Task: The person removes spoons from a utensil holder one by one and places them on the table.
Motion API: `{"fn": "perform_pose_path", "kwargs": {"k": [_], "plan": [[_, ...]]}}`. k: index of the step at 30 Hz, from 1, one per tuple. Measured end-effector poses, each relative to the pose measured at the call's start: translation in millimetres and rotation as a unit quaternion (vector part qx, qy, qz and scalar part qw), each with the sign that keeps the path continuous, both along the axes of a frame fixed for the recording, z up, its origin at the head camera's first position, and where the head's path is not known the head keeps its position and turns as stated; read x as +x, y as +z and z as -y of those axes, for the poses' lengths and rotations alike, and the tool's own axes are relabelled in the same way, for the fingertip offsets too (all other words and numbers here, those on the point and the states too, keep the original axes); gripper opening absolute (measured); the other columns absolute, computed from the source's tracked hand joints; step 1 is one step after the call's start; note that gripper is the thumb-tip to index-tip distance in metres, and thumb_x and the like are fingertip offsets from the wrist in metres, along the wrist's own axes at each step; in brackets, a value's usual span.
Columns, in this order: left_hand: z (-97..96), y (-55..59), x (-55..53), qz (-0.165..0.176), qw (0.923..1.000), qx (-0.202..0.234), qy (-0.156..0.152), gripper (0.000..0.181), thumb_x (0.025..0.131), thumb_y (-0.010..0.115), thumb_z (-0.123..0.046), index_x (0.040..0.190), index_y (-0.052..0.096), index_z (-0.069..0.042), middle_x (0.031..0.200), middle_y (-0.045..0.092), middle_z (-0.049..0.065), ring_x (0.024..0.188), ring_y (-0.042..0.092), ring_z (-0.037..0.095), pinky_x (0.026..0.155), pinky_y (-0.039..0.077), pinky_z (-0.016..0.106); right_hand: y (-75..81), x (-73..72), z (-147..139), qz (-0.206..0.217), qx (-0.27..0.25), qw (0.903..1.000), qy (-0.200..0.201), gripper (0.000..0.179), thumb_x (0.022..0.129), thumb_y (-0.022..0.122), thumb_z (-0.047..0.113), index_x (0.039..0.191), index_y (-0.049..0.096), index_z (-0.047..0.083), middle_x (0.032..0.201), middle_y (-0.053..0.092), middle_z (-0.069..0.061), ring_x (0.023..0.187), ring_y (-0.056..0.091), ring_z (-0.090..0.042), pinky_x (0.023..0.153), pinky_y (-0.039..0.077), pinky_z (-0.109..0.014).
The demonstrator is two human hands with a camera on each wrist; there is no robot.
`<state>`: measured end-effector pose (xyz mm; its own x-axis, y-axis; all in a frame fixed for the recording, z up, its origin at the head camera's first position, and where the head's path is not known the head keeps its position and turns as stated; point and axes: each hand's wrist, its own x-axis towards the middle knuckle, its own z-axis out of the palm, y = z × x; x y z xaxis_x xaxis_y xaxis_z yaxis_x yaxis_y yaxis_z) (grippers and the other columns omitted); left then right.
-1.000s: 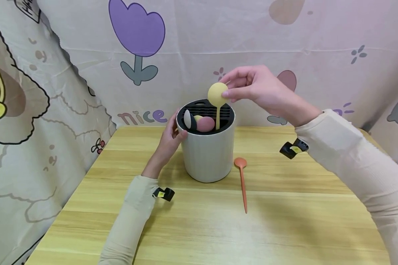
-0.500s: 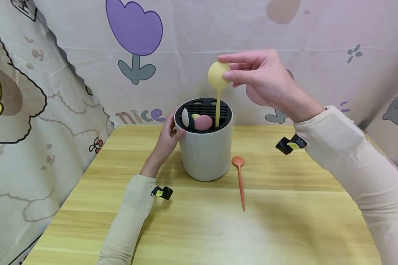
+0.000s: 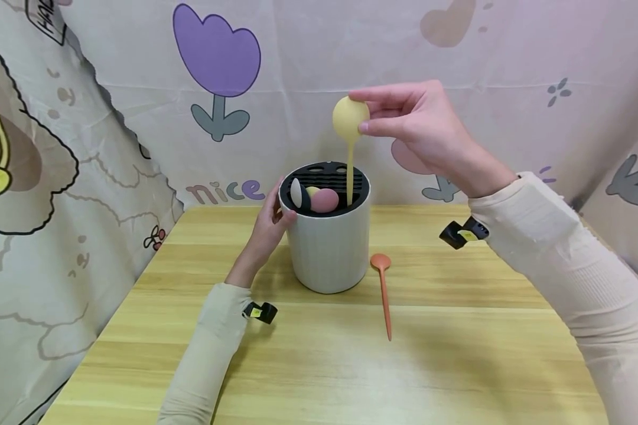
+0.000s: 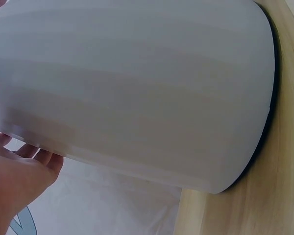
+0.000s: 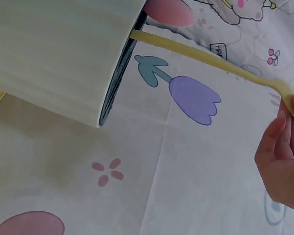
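A white cylindrical utensil holder with a black slotted top stands upright on the table. My left hand grips its left side near the rim, thumb in front and fingers round the back; the left wrist view shows those fingers against its wall. Above the top, my right hand pinches a yellow spoon by its round head, handle pointing down. The handle's lower end reaches into the top's front opening. Beside it sit a pink utensil head, a white and dark one and a partly hidden yellow one.
An orange spoon lies on the wooden table, right of the holder, its round head toward the back. A patterned cloth hangs behind the table and along the left side.
My right hand has moved up with the yellow spoon, so more of its handle shows above the holder; over the last half second it stays nearly still. My left hand keeps its grip.
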<state>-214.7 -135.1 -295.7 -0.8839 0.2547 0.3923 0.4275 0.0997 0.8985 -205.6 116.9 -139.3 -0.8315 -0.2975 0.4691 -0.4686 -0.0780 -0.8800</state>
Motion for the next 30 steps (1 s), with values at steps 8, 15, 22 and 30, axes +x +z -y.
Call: {"fn": "perform_pose_path", "kwargs": {"k": [8,15,22,30], "plan": [[0.8,-1.2,-0.4,0.005,1.0000,0.001,0.001,0.115,0.064,0.057,-0.071,0.144,0.012,-0.003,0.146,0.019,0.015,0.131,0.023,0.026,0.105,0.022,0.043,5.7,3.0,2,-0.034,-0.060,0.9970,-0.035,0.036,0.071,0.069,-0.014,0.104,0.067,-0.001,0.090,0.067,-0.011,0.079,0.064,-0.018,0.081,0.048,-0.027],[1.0,-1.3,-0.4,0.007,1.0000,0.005,-0.001,0.114,0.064,0.058,-0.071,0.145,0.013,-0.005,0.146,0.020,0.014,0.131,0.025,0.024,0.104,0.023,0.041,12.9,9.5,3,-0.068,-0.045,0.9951,-0.057,0.042,0.068,0.068,-0.019,0.105,0.066,-0.001,0.094,0.066,-0.012,0.079,0.064,-0.021,0.079,0.048,-0.027],[0.9,-1.3,0.1,0.003,1.0000,0.005,-0.001,0.116,0.064,0.058,-0.071,0.144,0.012,-0.002,0.146,0.020,0.015,0.131,0.024,0.026,0.104,0.023,0.042,18.6,11.1,2,-0.060,-0.074,0.9942,-0.051,0.048,0.063,0.069,-0.022,0.107,0.065,-0.002,0.096,0.065,-0.015,0.080,0.062,-0.024,0.079,0.049,-0.027],[1.8,-2.7,-1.1,-0.004,1.0000,0.006,-0.001,0.116,0.064,0.058,-0.072,0.144,0.013,0.000,0.145,0.021,0.016,0.130,0.025,0.028,0.104,0.022,0.044,10.4,5.1,-2,0.011,-0.062,0.9978,-0.021,0.054,0.062,0.073,-0.018,0.113,0.062,-0.001,0.098,0.065,-0.016,0.086,0.063,-0.024,0.079,0.048,-0.028]]}}
